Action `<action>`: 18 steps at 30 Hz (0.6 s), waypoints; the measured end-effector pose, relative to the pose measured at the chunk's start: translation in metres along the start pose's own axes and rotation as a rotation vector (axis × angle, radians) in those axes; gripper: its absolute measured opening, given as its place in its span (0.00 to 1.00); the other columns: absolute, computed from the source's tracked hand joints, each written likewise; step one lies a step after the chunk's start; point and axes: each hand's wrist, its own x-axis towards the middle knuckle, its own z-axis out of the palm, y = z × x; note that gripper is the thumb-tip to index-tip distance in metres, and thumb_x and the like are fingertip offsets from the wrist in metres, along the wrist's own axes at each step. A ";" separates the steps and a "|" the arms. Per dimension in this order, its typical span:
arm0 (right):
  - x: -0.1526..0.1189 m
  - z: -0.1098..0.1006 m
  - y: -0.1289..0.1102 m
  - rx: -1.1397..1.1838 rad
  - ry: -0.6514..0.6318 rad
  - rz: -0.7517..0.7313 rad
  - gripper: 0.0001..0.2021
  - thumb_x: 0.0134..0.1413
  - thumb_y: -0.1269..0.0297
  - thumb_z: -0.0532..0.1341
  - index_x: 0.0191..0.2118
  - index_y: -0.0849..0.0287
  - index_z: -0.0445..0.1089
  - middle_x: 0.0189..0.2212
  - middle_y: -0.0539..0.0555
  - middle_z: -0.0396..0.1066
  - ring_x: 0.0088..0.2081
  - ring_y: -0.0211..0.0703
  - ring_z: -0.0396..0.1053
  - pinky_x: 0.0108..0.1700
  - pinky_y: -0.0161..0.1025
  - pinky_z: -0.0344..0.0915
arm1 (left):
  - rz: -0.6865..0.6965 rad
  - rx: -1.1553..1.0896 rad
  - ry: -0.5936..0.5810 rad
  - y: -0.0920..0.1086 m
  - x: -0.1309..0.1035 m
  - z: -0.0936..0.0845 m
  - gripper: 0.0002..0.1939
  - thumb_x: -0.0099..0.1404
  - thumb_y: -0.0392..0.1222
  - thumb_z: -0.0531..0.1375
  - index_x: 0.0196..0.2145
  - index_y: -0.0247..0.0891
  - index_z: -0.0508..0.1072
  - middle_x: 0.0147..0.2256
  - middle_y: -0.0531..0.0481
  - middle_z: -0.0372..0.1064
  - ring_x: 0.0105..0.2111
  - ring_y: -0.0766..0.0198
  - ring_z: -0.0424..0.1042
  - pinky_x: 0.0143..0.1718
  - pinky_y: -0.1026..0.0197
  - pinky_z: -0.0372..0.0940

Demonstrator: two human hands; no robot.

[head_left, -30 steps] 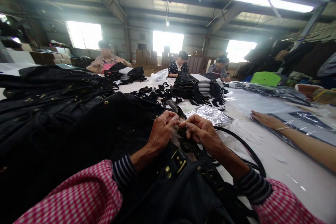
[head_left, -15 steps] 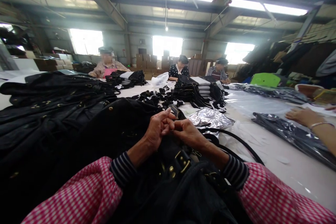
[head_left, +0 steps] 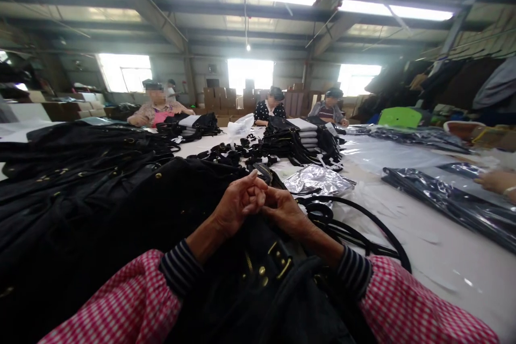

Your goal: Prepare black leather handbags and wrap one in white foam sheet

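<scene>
Both hands meet at the far edge of a black bag [head_left: 278,290] with gold buckles and a zip. My left hand [head_left: 241,197] has its fingers curled together; whatever they pinch is too small to make out. Touching its fingertips, my right hand [head_left: 285,210] is closed in a pinch, and its held item is hidden too. Black straps [head_left: 374,215] loop out to the right of the bag. Left of my hands lies a large heap of black bags [head_left: 100,199] with gold eyelets.
Crinkled silver film [head_left: 320,180] lies beyond my right hand. Behind it stand stacked black bags [head_left: 282,137] with grey padding. Plastic-wrapped dark packs [head_left: 447,193] lie right, near another person's hand [head_left: 500,181]. Three people sit across the white table [head_left: 451,258].
The view has shifted slightly, and my hands remain together with small finger movements. At the right, the other person's hand has moved away toward the frame edge.
</scene>
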 end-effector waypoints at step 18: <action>-0.017 -0.005 0.004 0.171 0.354 0.004 0.10 0.52 0.58 0.68 0.31 0.59 0.73 0.19 0.45 0.66 0.18 0.32 0.58 0.21 0.31 0.54 | 0.291 0.771 0.030 -0.003 0.003 0.016 0.09 0.68 0.44 0.59 0.41 0.37 0.74 0.47 0.46 0.70 0.37 0.63 0.70 0.35 0.63 0.66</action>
